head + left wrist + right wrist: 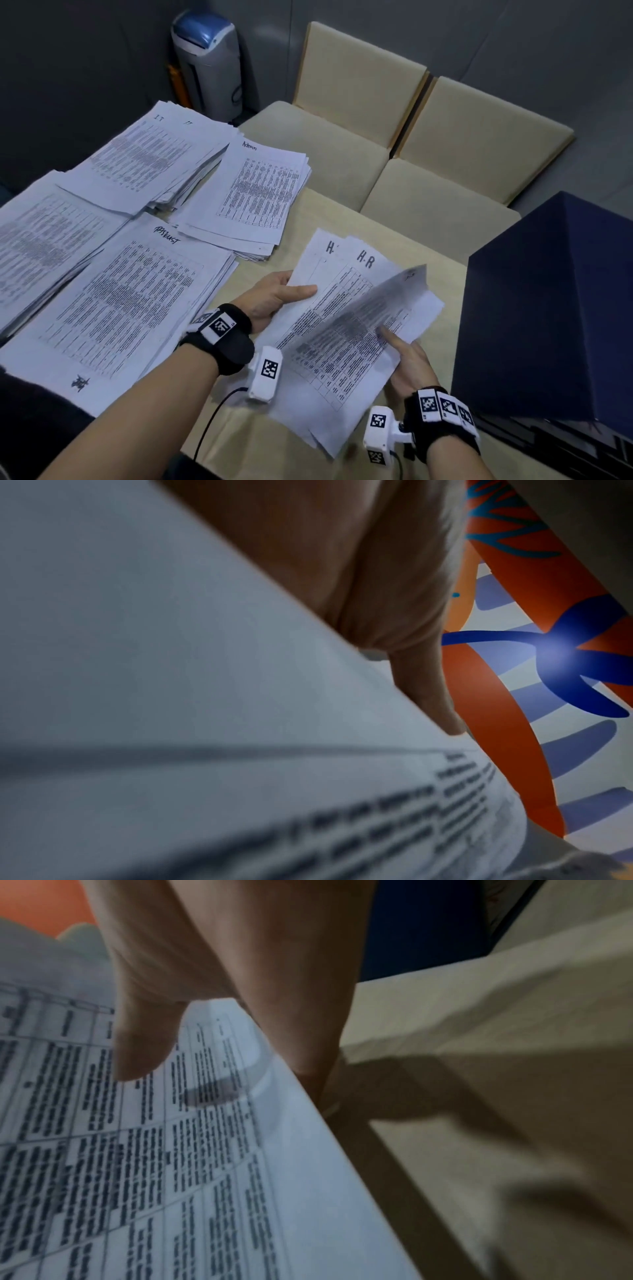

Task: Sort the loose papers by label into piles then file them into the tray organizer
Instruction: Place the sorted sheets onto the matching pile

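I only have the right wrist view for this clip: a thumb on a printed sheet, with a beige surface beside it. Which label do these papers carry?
Observer: In the head view the held stack is hand-marked "H-R" at its top.
Reviewer: Is the other hand on it?
Observer: Yes. The left hand grips the stack's left edge, with the thumb on top.
Reviewer: So what is my thumb's hand holding?
Observer: The right hand pinches the top sheet, which is raised at an angle off the stack. Sorted piles lie further left, among them the Admin pile.
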`<state>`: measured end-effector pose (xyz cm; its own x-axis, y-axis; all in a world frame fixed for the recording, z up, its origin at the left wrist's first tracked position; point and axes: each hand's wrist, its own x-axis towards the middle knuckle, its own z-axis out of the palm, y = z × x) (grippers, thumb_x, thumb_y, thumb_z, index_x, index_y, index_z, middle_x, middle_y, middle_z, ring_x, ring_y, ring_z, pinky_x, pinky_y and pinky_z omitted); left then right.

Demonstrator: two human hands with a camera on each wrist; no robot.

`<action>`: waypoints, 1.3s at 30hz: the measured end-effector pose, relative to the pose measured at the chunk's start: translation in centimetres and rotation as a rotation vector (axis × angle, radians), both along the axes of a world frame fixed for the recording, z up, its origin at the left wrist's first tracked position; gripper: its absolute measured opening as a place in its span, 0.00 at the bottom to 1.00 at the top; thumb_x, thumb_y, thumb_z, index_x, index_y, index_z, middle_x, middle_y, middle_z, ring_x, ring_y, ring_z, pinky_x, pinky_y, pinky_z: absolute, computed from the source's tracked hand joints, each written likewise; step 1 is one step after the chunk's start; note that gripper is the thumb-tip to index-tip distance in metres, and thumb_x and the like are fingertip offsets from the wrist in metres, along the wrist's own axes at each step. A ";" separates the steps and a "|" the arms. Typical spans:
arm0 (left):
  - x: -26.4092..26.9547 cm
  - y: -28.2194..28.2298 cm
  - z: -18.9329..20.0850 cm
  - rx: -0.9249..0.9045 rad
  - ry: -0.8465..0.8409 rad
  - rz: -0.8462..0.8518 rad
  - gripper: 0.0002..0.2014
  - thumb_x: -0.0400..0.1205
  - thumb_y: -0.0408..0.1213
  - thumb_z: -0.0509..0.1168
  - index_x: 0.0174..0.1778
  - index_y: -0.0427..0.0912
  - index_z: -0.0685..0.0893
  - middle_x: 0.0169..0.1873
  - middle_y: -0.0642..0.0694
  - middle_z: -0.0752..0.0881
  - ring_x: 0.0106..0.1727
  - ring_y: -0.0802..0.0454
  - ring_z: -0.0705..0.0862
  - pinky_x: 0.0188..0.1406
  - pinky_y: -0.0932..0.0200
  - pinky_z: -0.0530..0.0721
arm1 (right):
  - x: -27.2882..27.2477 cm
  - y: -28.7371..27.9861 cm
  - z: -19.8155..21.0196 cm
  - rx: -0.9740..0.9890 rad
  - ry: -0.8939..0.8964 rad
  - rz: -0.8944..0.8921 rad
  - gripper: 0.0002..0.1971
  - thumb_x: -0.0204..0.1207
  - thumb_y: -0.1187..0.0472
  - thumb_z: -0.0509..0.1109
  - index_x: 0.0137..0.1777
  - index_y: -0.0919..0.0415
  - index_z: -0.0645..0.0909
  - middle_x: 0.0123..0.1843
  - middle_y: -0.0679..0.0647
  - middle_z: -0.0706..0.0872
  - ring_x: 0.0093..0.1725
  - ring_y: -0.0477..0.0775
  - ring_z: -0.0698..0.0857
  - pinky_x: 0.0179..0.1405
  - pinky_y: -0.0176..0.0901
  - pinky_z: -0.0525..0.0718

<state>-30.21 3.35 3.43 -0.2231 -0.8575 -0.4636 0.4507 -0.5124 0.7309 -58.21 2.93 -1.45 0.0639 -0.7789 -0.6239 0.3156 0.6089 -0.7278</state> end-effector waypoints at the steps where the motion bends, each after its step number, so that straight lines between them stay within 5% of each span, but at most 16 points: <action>1: 0.0 -0.1 0.1 0.000 -0.021 0.040 0.21 0.77 0.30 0.70 0.67 0.31 0.82 0.58 0.30 0.88 0.46 0.42 0.92 0.44 0.51 0.91 | 0.0 0.0 0.1 -0.004 0.008 0.001 0.24 0.79 0.72 0.73 0.75 0.66 0.79 0.68 0.67 0.87 0.67 0.71 0.87 0.73 0.72 0.79; 6: 1.3 -0.1 -1.1 0.049 -0.278 0.268 0.16 0.88 0.43 0.62 0.66 0.37 0.84 0.51 0.37 0.92 0.47 0.41 0.92 0.44 0.48 0.91 | -1.1 0.6 0.8 -0.001 0.100 -0.021 0.18 0.76 0.73 0.74 0.67 0.73 0.83 0.62 0.68 0.90 0.61 0.69 0.90 0.67 0.61 0.83; 8: 1.8 0.1 -1.5 0.052 -0.341 0.276 0.17 0.90 0.44 0.59 0.65 0.37 0.85 0.51 0.42 0.93 0.52 0.42 0.92 0.51 0.46 0.89 | -1.7 1.0 0.8 -0.002 0.078 -0.028 0.16 0.76 0.74 0.74 0.64 0.74 0.84 0.60 0.70 0.90 0.58 0.71 0.91 0.64 0.61 0.84; 10: 1.9 0.3 -1.5 0.045 -0.375 0.255 0.17 0.90 0.44 0.58 0.65 0.37 0.85 0.50 0.45 0.93 0.50 0.49 0.92 0.46 0.53 0.90 | -1.9 1.1 0.6 -0.010 0.054 -0.042 0.13 0.74 0.71 0.76 0.57 0.74 0.85 0.59 0.70 0.89 0.52 0.68 0.92 0.57 0.59 0.85; 12: 1.6 0.3 -1.4 0.047 -0.374 0.208 0.18 0.90 0.45 0.58 0.66 0.38 0.85 0.51 0.44 0.93 0.50 0.49 0.93 0.44 0.56 0.90 | -1.8 0.8 0.3 0.000 -0.016 -0.078 0.26 0.56 0.62 0.88 0.51 0.70 0.81 0.60 0.69 0.84 0.51 0.65 0.88 0.54 0.58 0.83; 14: 1.0 0.0 -1.0 0.029 -0.388 0.130 0.19 0.90 0.48 0.58 0.65 0.39 0.86 0.54 0.45 0.92 0.56 0.48 0.91 0.63 0.46 0.86 | -1.5 0.4 0.3 0.047 -0.136 -0.084 0.36 0.47 0.62 0.88 0.58 0.68 0.82 0.66 0.68 0.82 0.59 0.66 0.84 0.59 0.61 0.81; 17: -0.6 -0.3 0.3 0.013 -0.412 0.014 0.22 0.88 0.53 0.59 0.61 0.38 0.87 0.55 0.44 0.92 0.60 0.48 0.89 0.75 0.39 0.74 | -0.5 0.2 1.4 0.095 -0.134 -0.011 0.23 0.63 0.58 0.74 0.60 0.63 0.84 0.58 0.67 0.87 0.51 0.65 0.86 0.54 0.58 0.82; 20: -1.9 -0.6 1.2 0.045 -0.416 0.060 0.26 0.85 0.60 0.59 0.69 0.44 0.81 0.68 0.45 0.83 0.71 0.45 0.79 0.81 0.33 0.62 | -0.6 -0.3 2.1 0.009 -0.103 -0.024 0.17 0.74 0.58 0.73 0.61 0.62 0.88 0.58 0.66 0.91 0.52 0.67 0.88 0.57 0.60 0.84; 24: -2.2 -0.8 2.0 0.077 -0.454 0.160 0.44 0.80 0.74 0.49 0.85 0.45 0.63 0.84 0.44 0.63 0.84 0.42 0.64 0.81 0.33 0.61 | -0.3 -1.4 3.1 -0.140 -0.016 0.019 0.24 0.66 0.73 0.81 0.64 0.69 0.85 0.65 0.75 0.86 0.64 0.79 0.86 0.71 0.73 0.79; 26: -1.9 -1.0 2.3 0.053 -0.403 0.204 0.48 0.75 0.79 0.46 0.84 0.48 0.66 0.83 0.42 0.67 0.82 0.42 0.68 0.81 0.33 0.63 | 0.0 -2.0 4.1 -0.184 0.027 0.021 0.23 0.72 0.76 0.76 0.68 0.69 0.83 0.64 0.72 0.88 0.63 0.75 0.88 0.70 0.74 0.80; 28: -1.2 -1.3 2.7 -0.019 -0.366 0.173 0.48 0.69 0.82 0.51 0.73 0.49 0.79 0.69 0.40 0.84 0.70 0.40 0.82 0.76 0.33 0.73 | 0.6 -2.7 6.3 -0.231 0.031 -0.016 0.21 0.75 0.77 0.73 0.69 0.67 0.83 0.65 0.68 0.89 0.63 0.70 0.89 0.66 0.69 0.85; 30: -1.0 -1.7 3.0 -0.128 -0.449 0.101 0.42 0.68 0.77 0.64 0.66 0.47 0.82 0.61 0.43 0.88 0.61 0.44 0.86 0.73 0.38 0.78 | 1.4 -3.4 8.9 -0.340 0.042 -0.060 0.21 0.75 0.75 0.74 0.68 0.64 0.83 0.65 0.64 0.90 0.63 0.64 0.90 0.62 0.60 0.88; 33: -1.4 -2.5 3.5 -0.317 -0.642 0.114 0.26 0.71 0.51 0.81 0.60 0.46 0.81 0.55 0.45 0.89 0.55 0.54 0.87 0.68 0.46 0.81 | 2.7 -4.2 12.4 -0.517 0.048 -0.105 0.21 0.75 0.76 0.74 0.68 0.63 0.84 0.63 0.59 0.91 0.63 0.60 0.90 0.60 0.51 0.89; 37: -2.3 -3.2 5.4 -0.469 -0.614 0.354 0.27 0.69 0.38 0.84 0.63 0.42 0.83 0.53 0.48 0.92 0.55 0.50 0.91 0.60 0.41 0.88 | 3.6 -4.2 15.5 -0.778 0.126 -0.031 0.21 0.74 0.77 0.75 0.57 0.50 0.91 0.62 0.49 0.92 0.65 0.49 0.89 0.64 0.41 0.86; 39: -2.5 -3.4 6.0 -0.542 -0.653 0.411 0.32 0.68 0.42 0.84 0.66 0.42 0.81 0.56 0.50 0.90 0.59 0.53 0.89 0.62 0.46 0.87 | 3.9 -4.1 15.2 -0.815 0.195 0.035 0.18 0.72 0.77 0.76 0.47 0.50 0.92 0.52 0.44 0.94 0.57 0.44 0.91 0.57 0.38 0.88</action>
<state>-32.71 -0.04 9.47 0.3080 -0.9466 0.0954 -0.0621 0.0801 0.9949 -54.30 -1.15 13.71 0.0453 -0.9904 0.1307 0.1291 -0.1240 -0.9839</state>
